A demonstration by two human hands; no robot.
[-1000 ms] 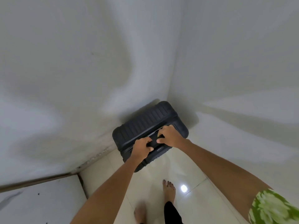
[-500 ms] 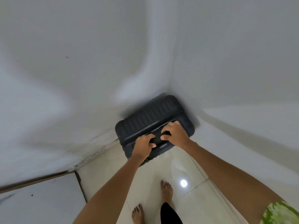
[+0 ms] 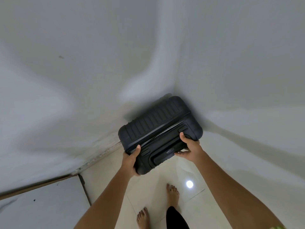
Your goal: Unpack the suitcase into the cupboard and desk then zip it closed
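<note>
White walls [image 3: 82, 71] meet in a corner at frame centre, above a glossy pale tiled floor [image 3: 148, 187]. The black ribbed hard-shell suitcase [image 3: 153, 124] stands upright in that corner, just right of centre, its zip seemingly closed. The left hand [image 3: 131, 158] grasps its near-left corner; the right hand [image 3: 189, 147] clasps its near-right edge. The rigid shell looks bulky and probably weighty if packed; the recessed top handle [image 3: 165, 157] between the hands offers surer purchase.

Dim, soft light; floor glare spot [image 3: 189, 184]; wide-angle edge warping.
</note>
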